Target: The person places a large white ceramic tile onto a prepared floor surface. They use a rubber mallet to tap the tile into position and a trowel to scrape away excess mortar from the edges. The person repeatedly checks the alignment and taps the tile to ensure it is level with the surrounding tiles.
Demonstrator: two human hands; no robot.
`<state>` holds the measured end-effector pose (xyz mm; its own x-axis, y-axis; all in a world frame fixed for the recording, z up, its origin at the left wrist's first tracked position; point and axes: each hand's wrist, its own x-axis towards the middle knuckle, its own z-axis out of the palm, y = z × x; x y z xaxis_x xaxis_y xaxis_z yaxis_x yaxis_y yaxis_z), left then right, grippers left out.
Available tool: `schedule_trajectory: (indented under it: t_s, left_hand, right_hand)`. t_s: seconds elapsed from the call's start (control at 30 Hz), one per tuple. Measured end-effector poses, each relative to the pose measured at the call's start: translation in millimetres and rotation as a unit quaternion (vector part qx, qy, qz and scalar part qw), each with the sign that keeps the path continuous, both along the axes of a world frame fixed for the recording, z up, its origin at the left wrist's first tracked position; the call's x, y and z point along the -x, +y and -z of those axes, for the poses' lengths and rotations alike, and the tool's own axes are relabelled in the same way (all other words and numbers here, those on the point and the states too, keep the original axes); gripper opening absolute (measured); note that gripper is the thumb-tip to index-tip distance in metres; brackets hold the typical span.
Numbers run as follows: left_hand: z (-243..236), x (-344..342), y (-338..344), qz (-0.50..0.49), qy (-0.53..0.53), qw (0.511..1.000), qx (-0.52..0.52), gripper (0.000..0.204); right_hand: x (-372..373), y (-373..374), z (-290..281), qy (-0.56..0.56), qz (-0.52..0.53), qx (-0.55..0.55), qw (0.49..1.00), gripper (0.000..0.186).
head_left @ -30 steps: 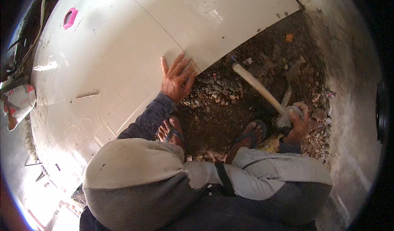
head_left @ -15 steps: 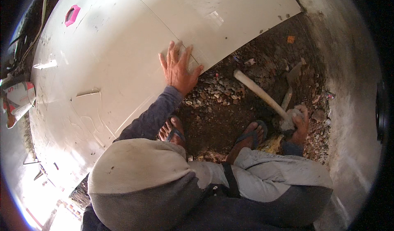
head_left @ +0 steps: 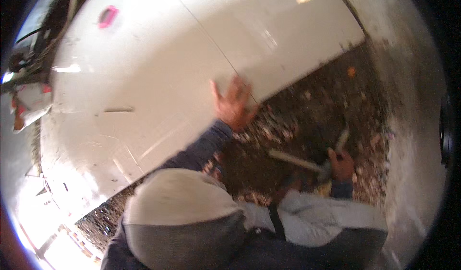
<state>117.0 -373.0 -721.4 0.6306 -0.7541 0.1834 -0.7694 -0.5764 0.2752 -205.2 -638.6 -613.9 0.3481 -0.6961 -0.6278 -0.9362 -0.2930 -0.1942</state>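
My left hand [head_left: 234,104] lies palm down with fingers spread on a large glossy off-white tile [head_left: 158,73], close to its edge and over a thin dark joint line. On the right, low over the dirt, my right hand [head_left: 342,165] is closed at the head of a hammer [head_left: 297,161], whose pale wooden handle points left. Motion blur hides exactly how the fingers wrap round the head. Just beyond that hand, a light tool handle [head_left: 343,138] slants up from the dirt; its far end is lost in the dark.
Dark soil with broken rubble [head_left: 278,128] fills the gap between the tiles and a grey wall [head_left: 415,102] at right. A pink-rimmed object [head_left: 108,16] and a thin stick [head_left: 118,110] lie on the tiles. A torn red-and-white package [head_left: 33,102] is at far left.
The view has shifted and blurred. In my right hand the hammer has swung lower, its handle now nearly level. My left hand stays spread on the tile by the joint.
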Motion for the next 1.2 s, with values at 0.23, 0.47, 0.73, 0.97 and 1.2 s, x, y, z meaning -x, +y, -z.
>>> schedule_trajectory:
  t_s: [0.23, 0.47, 0.73, 0.97, 1.2]
  left_hand:
    - [-7.2, -2.3, -9.9, 0.006, 0.044, 0.998, 0.041, 0.07]
    - [-16.5, -2.1, -12.1, 0.006, 0.089, 0.995, 0.048, 0.073]
    - [-20.3, -24.3, -12.1, -0.011, 0.081, 0.997, 0.011, 0.067]
    - [-32.8, 29.4, 22.2, 0.296, 0.101, 0.939, -0.143, 0.069]
    - [-21.6, 53.9, 218.1, -0.29, 0.088, 0.95, 0.076, 0.054]
  right_hand:
    - [16.1, -53.2, 80.4, 0.042, -0.029, 0.234, 0.971, 0.078]
    - [76.4, -106.3, 137.5, -0.081, -0.011, 0.226, 0.971, 0.067]
    - [47.9, -89.5, 69.1, -0.026, 0.042, 0.193, 0.98, 0.059]
    - [-25.8, -24.4, 4.7, -0.179, -0.027, -0.109, 0.977, 0.056]
    - [-66.1, -38.1, -40.2, -0.017, -0.213, -0.099, 0.972, 0.052]
